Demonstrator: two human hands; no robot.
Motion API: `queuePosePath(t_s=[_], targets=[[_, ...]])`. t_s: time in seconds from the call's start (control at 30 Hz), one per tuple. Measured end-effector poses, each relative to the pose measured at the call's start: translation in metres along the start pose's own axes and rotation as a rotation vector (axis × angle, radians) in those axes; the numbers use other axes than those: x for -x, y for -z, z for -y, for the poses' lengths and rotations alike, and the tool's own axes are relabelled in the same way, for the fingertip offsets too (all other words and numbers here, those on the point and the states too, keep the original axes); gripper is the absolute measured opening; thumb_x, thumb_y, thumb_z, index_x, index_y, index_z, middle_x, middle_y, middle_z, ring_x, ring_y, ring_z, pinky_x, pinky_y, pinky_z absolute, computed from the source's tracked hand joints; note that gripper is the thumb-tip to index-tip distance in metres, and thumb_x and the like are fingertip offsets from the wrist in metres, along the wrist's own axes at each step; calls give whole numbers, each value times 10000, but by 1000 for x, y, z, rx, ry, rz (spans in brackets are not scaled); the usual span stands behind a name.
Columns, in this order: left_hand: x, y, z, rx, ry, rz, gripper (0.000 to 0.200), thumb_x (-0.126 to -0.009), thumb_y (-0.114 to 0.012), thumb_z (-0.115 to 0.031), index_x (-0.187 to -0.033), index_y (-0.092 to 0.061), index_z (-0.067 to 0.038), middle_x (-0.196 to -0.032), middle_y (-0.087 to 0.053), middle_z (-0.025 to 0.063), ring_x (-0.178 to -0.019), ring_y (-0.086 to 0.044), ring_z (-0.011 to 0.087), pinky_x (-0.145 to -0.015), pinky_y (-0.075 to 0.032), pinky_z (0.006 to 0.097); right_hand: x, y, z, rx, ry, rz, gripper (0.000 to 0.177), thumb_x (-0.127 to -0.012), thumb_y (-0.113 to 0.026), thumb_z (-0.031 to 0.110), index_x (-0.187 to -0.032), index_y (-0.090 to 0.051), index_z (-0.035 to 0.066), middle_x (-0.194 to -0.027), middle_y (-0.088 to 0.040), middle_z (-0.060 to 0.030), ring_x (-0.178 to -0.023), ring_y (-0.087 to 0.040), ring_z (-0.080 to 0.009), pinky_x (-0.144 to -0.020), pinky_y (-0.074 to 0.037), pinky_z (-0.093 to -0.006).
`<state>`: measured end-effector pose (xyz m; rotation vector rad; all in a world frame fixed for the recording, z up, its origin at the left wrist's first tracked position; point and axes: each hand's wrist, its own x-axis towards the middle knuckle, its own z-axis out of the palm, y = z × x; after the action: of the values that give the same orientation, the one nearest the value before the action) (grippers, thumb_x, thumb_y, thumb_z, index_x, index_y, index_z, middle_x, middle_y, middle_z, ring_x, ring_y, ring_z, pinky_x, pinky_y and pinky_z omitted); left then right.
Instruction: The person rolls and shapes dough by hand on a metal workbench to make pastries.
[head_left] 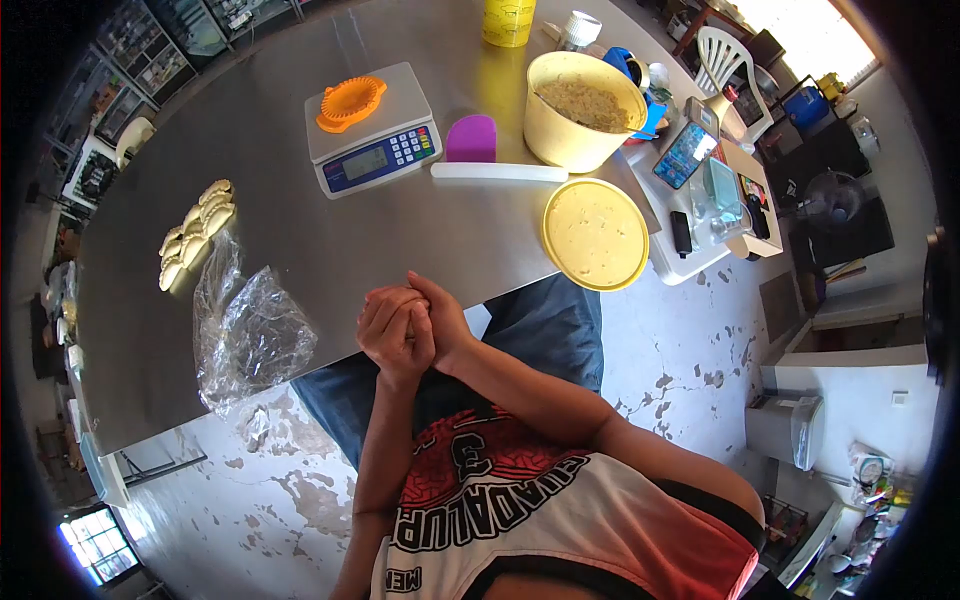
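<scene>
My left hand (pixel 393 328) and my right hand (pixel 446 318) are clasped together at the front edge of the steel table (pixel 420 235), fingers closed; whatever may lie between them is hidden. Ahead of them, an orange dumpling mould (pixel 351 102) lies open on the digital scale (pixel 385 90). A purple scraper (pixel 471 139) and a long white strip (pixel 498 173) are right of the scale. To the left, crumpled clear plastic (pixel 262 330) lies beside several folded, crimped dough pieces (pixel 197 232).
A cream tub (pixel 568 140) of filling stands at the right, its round yellow lid (pixel 595 234) nearer the edge. Beyond are a yellow container (pixel 508 22), a phone (pixel 686 155), a white tray (pixel 690 262) and a white chair (pixel 728 68).
</scene>
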<state>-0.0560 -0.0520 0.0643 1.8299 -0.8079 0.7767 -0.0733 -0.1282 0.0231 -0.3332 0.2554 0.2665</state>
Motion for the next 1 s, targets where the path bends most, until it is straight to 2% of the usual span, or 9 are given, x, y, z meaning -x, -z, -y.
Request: queuePosePath(t_s=[0.03,0.17,0.37,0.43,0.6,0.8,0.9,0.97,1.0], targets=[[-1,0,-1,-1,-10,2,115,-819,-609,-52,-734,-679,-15,-801,-699,80,-739,-685,250,-664,-543,351,2,-3,0,-2,2,8,546,-1059,-360,441,-1159,-643,-15,-990,-653,-76,-936,-648,-160,-851,-540,-284],[-7,10,-9,22,14,30,152,-844,-577,-26,-726,-665,10,-801,-704,107,-749,-685,271,-693,-547,373,10,-16,6,-90,-35,60,550,-1058,-367,444,-1147,-643,-23,-994,-656,-81,-943,-650,-166,-857,-536,-299],[-21,29,-18,9,-32,-74,169,-862,-579,-58,-729,-656,11,-801,-699,124,-749,-686,269,-708,-551,393,18,-17,19,42,100,-63,527,-1053,-391,430,-1141,-646,-24,-1001,-666,-103,-944,-647,-188,-892,-524,-321],[-15,15,-14,30,-33,79,163,-859,-583,-77,-746,-662,10,-810,-699,133,-753,-687,276,-713,-550,396,19,-21,8,64,97,-70,530,-1055,-385,429,-1133,-653,-21,-1029,-671,-115,-963,-649,-199,-897,-524,-318],[-2,-1,-7,-21,-3,80,131,-836,-581,-53,-755,-663,10,-812,-694,133,-762,-687,294,-713,-545,382,17,-18,10,1,15,-83,540,-1058,-374,429,-1114,-661,-26,-1045,-674,-122,-985,-654,-211,-911,-522,-310],[-36,24,-28,106,-42,28,123,-825,-602,-50,-726,-654,1,-810,-695,123,-763,-692,271,-710,-564,371,22,-25,27,-111,46,136,596,-1057,-346,456,-1140,-639,-55,-1063,-672,-154,-1012,-657,-235,-953,-510,-321],[-43,39,-36,3,-106,-57,130,-828,-593,-51,-718,-641,-2,-807,-694,117,-772,-695,263,-718,-571,384,13,-11,29,-35,106,42,636,-1045,-324,485,-1151,-619,-68,-1043,-665,-186,-1057,-647,-303,-986,-503,-396],[-25,16,-21,52,-51,58,162,-850,-613,-100,-711,-662,-34,-818,-709,101,-759,-703,276,-746,-570,378,20,-28,24,-35,57,96,636,-1041,-323,487,-1156,-612,-68,-1026,-664,-185,-1034,-647,-300,-983,-498,-390],[-8,7,-13,92,60,128,126,-860,-621,-123,-859,-715,-39,-886,-716,105,-861,-705,310,-910,-529,479,24,-36,20,37,120,130,577,-1051,-348,445,-1118,-631,-53,-1029,-671,-166,-961,-658,-263,-932,-518,-347]])
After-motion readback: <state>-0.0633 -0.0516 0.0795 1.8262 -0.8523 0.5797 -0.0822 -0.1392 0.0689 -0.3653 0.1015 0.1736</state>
